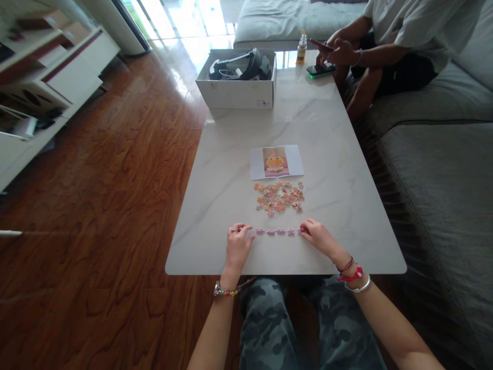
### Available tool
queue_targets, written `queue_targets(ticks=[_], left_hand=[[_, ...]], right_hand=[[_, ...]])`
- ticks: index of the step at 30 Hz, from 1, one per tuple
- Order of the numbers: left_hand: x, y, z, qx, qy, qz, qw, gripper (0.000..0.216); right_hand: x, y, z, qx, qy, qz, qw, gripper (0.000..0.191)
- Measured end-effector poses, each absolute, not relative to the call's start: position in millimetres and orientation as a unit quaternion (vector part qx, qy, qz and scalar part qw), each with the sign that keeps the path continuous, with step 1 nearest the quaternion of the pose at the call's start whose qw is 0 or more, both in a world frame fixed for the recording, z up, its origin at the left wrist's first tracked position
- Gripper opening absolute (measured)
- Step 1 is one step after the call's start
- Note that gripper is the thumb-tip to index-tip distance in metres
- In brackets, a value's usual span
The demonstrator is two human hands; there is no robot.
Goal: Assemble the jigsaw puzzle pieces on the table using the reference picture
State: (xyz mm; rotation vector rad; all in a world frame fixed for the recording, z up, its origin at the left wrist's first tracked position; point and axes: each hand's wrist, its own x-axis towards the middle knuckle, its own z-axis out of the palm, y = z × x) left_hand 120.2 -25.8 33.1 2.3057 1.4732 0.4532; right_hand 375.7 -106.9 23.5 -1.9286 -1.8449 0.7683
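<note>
Several purple jigsaw puzzle pieces [281,232] lie in a sideways row near the table's front edge. At the row's right end, my right hand [318,235] has its fingertips closed on a purple puzzle piece [300,231], which they partly cover. My left hand [238,245] rests by the row's left end, thumb and forefinger apart; whether its fingertips touch a small piece is hard to see. Beyond the row is a loose pile of orange, pink and cream puzzle pieces [280,197]. Behind that lies a paper sheet [296,160] printed with a yellow figure in a pink hat.
A white box [239,95] with a black-and-grey headset [242,67] stands at the marble-patterned table's [327,144] far end. Near it are a bottle [302,47] and a phone [321,70]. Another person [400,46] sits on the grey sofa [442,164], holding a phone.
</note>
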Motion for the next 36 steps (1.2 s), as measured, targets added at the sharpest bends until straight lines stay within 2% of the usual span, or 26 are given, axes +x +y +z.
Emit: queue_targets(ticks=[9,13,16,19,22,25,27,30,36], left_hand=[[164.4,-39.4,40.6,0.849,0.455,0.152,0.221,0.021],[167.3,-40.8,38.3,0.844,0.460,0.152,0.230,0.021],[163.7,-41.4,37.4,0.833,0.467,0.181,0.233,0.019],[167.6,-29.0,42.2,0.819,0.468,0.234,0.235,0.026],[182.4,7.0,60.3,0.812,0.448,0.301,0.221,0.036],[199.1,51.2,89.8,0.803,0.448,0.349,0.181,0.038],[205.4,70.1,107.1,0.799,0.450,0.362,0.170,0.037],[205.6,72.8,119.6,0.791,0.453,0.371,0.178,0.034],[194.7,47.4,116.3,0.786,0.461,0.348,0.221,0.028]], right_hand=[[375.5,-105.1,28.5,-0.676,-0.650,0.284,0.202,0.007],[375.7,-107.8,28.8,-0.679,-0.635,0.297,0.217,0.017],[373.1,-110.8,32.1,-0.683,-0.612,0.309,0.252,0.020],[372.0,-97.7,43.5,-0.673,-0.577,0.325,0.331,0.017],[375.5,-58.6,72.5,-0.663,-0.558,0.243,0.436,0.025],[378.8,-12.0,113.6,-0.655,-0.580,0.120,0.470,0.027],[377.4,8.0,135.3,-0.644,-0.592,0.085,0.477,0.023],[371.4,12.4,146.1,-0.635,-0.598,0.086,0.481,0.018],[366.1,-12.6,126.1,-0.646,-0.582,0.117,0.480,0.016]])
